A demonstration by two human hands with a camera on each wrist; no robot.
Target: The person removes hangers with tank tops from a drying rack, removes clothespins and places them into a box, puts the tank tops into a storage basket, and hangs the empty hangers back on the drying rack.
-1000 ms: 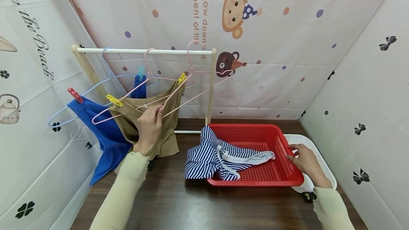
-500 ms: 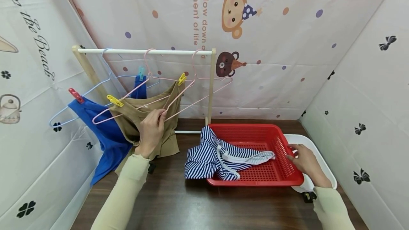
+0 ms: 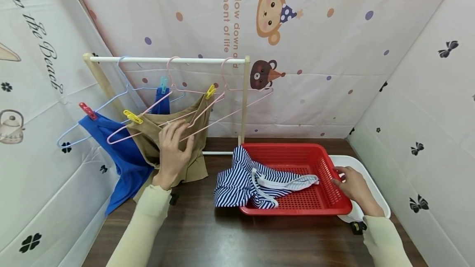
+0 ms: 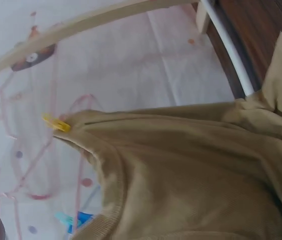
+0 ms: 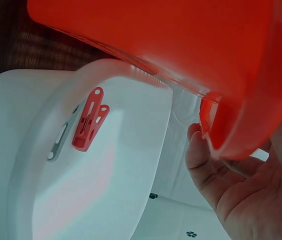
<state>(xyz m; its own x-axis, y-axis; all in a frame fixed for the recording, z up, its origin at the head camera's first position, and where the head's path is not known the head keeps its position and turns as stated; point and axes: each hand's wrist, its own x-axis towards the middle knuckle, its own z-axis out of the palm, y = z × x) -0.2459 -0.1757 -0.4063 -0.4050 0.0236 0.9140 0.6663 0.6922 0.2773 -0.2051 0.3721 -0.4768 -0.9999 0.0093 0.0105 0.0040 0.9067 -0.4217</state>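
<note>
My left hand (image 3: 172,151) is beside the lower left corner of an unladen pink hanger (image 3: 222,122), its thumb apart from the fingers. That hanger hooks over the white rod of the rack (image 3: 148,59). Just behind the hand, brown shorts (image 4: 171,165) hang from another pink hanger by yellow clothespins (image 3: 132,116). My right hand (image 3: 356,188) grips the right rim of a red basket (image 3: 297,211), with thumb and fingers around the edge in the right wrist view. A blue-and-white striped garment (image 3: 241,184) lies in the basket and drapes over its left side.
Blue cloth (image 3: 126,155) hangs on a blue hanger (image 3: 74,125) at the far left, held by a red clothespin (image 3: 88,111). A white tray (image 3: 382,201) stands partly under the basket. It holds a red clothespin (image 5: 90,120) and a grey one (image 5: 60,142).
The pink hanger's hook has settled onto the rod. My left hand pinched its lower corner before and has now let go, fingers spreading. The right hand and basket have stayed in place.
</note>
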